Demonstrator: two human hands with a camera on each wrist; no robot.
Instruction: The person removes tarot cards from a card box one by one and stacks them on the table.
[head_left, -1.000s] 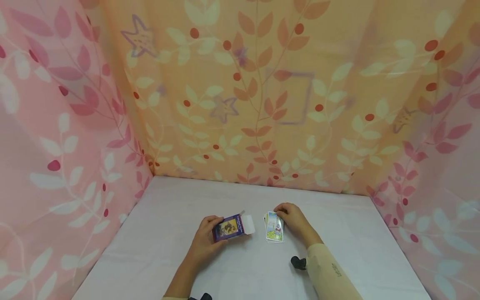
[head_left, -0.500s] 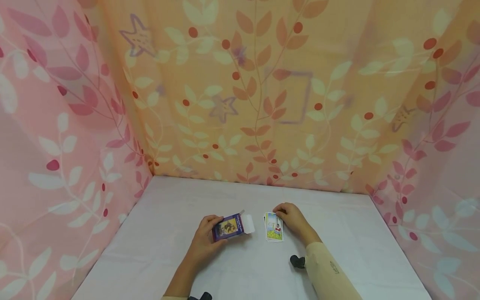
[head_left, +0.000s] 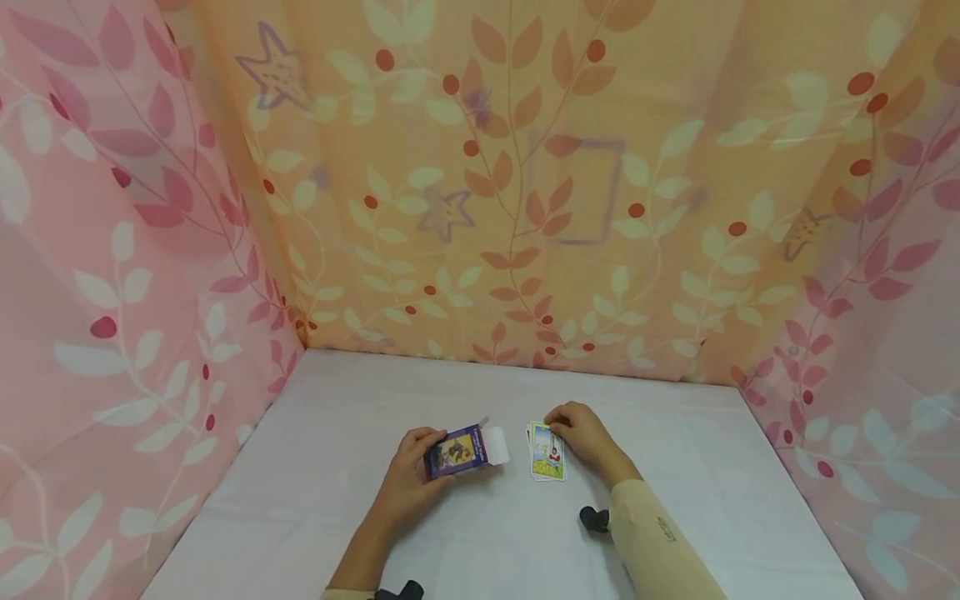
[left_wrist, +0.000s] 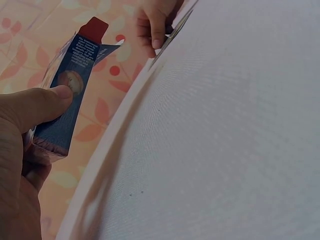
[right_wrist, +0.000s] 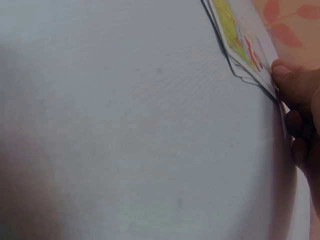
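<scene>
Box (left_wrist: 74, 82): "color tones by"; sleeve (head_left: 658, 542) lettering illegible.

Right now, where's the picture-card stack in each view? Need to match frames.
Head: picture-card stack in the lower half, just right of centre.
Left wrist: picture-card stack near the top, just right of centre, seen almost edge-on.
Right wrist: picture-card stack at upper right, running off the top edge.
Shared landmark: the right hand, its fingers at the stack's edge in all three.
</scene>
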